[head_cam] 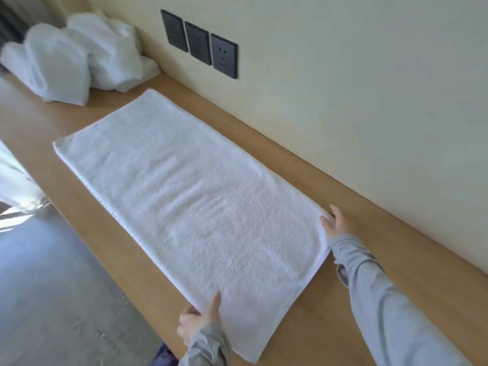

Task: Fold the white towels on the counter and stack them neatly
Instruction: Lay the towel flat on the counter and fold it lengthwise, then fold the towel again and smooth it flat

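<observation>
One spread towel (184,202) lies on the one wooden counter (356,307). At the far left sits one heap of white towels (79,54); at least two bundles show in it, but the exact number cannot be told. Three dark socket plates (198,43) stand in a row on the wall. Two hands are in view, the left hand (200,320) near and the right hand (335,223) further right, with two grey sleeves (383,299).
</observation>
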